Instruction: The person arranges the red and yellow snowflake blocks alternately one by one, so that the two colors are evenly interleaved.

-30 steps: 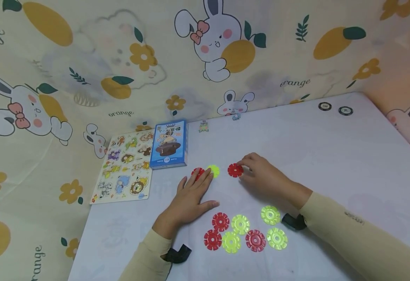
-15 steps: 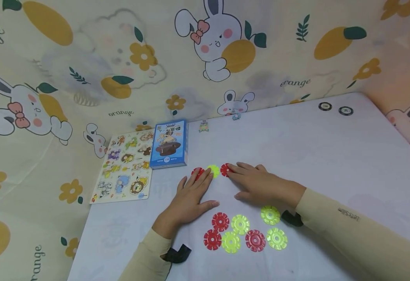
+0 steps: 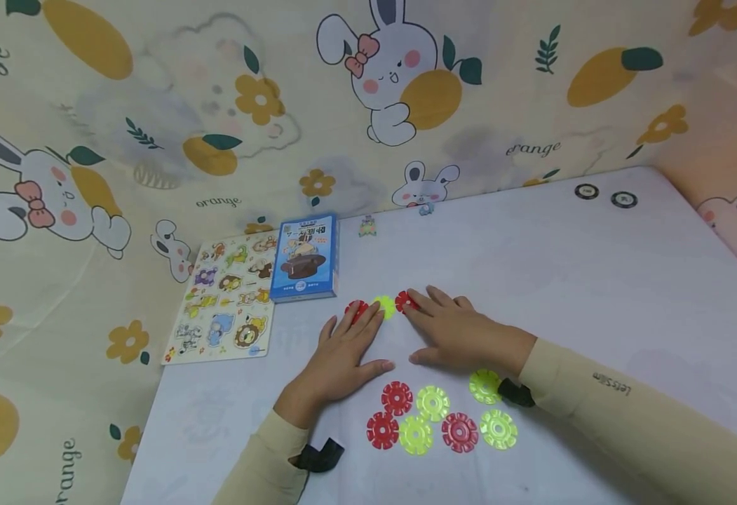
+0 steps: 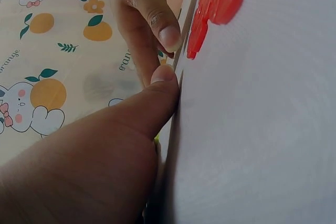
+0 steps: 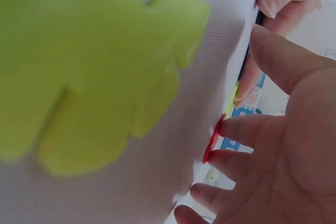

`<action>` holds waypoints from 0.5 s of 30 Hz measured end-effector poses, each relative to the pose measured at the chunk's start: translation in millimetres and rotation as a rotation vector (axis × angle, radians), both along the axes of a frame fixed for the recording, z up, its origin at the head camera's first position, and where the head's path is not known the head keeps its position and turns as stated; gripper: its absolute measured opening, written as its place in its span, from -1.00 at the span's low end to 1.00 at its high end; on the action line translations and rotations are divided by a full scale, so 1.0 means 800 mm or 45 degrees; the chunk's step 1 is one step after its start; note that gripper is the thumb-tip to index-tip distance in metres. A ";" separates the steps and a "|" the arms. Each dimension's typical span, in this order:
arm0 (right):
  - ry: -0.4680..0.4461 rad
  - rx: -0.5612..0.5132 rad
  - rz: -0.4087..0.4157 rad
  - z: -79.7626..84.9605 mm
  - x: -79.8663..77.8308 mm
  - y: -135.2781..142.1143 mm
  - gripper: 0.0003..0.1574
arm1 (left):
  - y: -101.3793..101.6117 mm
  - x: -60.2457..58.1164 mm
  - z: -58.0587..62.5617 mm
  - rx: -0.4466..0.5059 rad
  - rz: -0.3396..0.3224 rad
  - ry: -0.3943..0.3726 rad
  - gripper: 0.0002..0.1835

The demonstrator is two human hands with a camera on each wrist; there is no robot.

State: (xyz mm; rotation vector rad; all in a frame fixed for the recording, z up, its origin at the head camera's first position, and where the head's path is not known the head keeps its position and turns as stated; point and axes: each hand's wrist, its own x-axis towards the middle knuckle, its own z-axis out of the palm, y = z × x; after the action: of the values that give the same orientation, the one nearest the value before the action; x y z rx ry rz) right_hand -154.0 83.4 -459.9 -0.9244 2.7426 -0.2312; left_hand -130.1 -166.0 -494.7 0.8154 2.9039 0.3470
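Note:
My left hand (image 3: 339, 365) lies palm down, its fingertips over a red notched disc (image 3: 353, 309) and at the edge of a yellow-green disc (image 3: 385, 307). My right hand (image 3: 465, 337), fingers straight and spread, presses its fingertips on a second red disc (image 3: 404, 301). These discs form a short row, red, yellow-green, red. In the right wrist view two fingertips touch the red disc (image 5: 214, 139), while a yellow-green disc (image 5: 105, 77) looms large close to the camera. Nearer to me lie several more red discs (image 3: 459, 432) and yellow-green discs (image 3: 433, 403), flat on the white cloth.
A blue box (image 3: 305, 258) stands at the back left, beside a board with animal pictures (image 3: 223, 301). Two small figures, a greenish one (image 3: 367, 226) and a bluish one (image 3: 427, 209), are by the back edge. Two black-rimmed chips (image 3: 624, 200) lie at the far right.
My right hand has slid the red disc left, up beside the yellow-green one. Its fingers went from pinching the disc to lying straight on it. My left hand stays in place.

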 end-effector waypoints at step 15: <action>-0.015 -0.028 -0.009 0.004 0.001 0.000 0.15 | 0.001 0.000 -0.002 -0.006 0.008 0.001 -0.05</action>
State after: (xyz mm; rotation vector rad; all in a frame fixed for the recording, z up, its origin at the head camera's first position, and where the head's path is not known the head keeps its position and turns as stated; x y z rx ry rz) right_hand -153.1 83.5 -456.7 -0.9161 2.7384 -0.2681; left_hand -130.1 -165.5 -496.2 0.8063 2.9077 0.3404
